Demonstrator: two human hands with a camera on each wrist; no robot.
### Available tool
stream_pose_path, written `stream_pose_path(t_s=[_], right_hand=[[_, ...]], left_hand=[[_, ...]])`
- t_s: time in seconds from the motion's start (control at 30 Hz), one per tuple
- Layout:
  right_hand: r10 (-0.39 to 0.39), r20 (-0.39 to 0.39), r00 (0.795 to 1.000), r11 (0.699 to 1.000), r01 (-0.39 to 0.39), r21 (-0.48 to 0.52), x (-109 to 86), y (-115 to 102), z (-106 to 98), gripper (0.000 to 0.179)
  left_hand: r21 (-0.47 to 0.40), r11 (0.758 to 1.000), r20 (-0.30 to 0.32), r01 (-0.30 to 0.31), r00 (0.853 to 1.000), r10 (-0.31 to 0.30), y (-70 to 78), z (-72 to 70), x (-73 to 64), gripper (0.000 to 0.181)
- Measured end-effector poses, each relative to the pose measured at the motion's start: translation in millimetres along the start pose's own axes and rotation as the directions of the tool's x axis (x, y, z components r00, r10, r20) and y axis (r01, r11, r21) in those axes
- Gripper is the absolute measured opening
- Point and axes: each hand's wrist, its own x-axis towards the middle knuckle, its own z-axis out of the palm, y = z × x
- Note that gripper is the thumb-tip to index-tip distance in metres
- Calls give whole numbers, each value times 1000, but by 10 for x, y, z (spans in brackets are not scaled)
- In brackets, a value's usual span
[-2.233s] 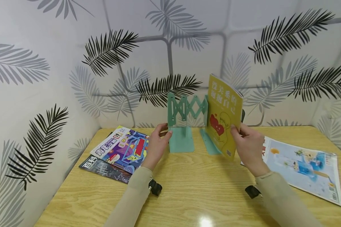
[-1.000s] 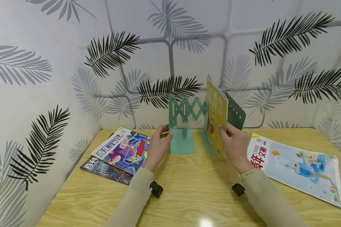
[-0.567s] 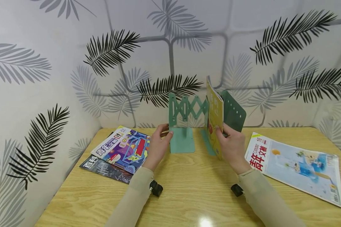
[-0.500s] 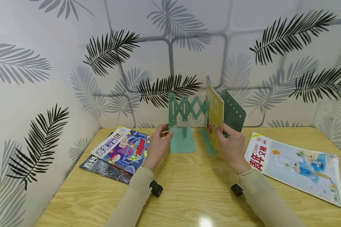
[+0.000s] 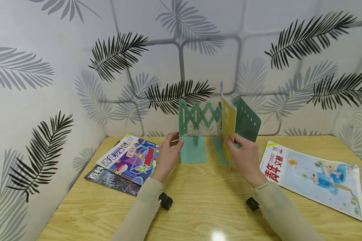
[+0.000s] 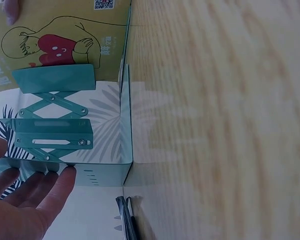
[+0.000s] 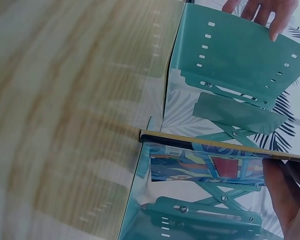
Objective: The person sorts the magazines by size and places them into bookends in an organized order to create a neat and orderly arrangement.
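Note:
A green expandable bookend (image 5: 193, 152) stands at the back of the table. My left hand (image 5: 168, 157) pinches its left end plate, thumb inside and fingers along the outer face, as the left wrist view shows. In my right hand (image 5: 244, 159) is a yellow magazine (image 5: 229, 122) with a red heart drawing, gripped by its near edge. The magazine stands upright, nearly edge-on to the head view, in the bookend's right-hand section. In the right wrist view its back cover (image 7: 210, 167) is colourful, and its lower edge is close over the bookend's base.
Two overlapping magazines, one purple (image 5: 141, 160) and one dark (image 5: 108, 179), lie at the table's left. A white and blue magazine (image 5: 316, 177) lies flat at the right. A patterned wall (image 5: 199, 67) rises right behind the bookend.
My right hand has moved left with the yellow magazine, turning it from cover-facing to nearly edge-on within the bookend's right section. My left hand has stayed on the end plate.

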Motion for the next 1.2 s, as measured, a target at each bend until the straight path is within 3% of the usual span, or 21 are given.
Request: stream_pose_path(t_s=[1.2], right_hand=[[50, 175, 983, 998, -57, 36, -23, 17, 1, 32]], left_hand=[[1, 1000, -5, -20, 1000, 20, 3, 11, -13, 35]])
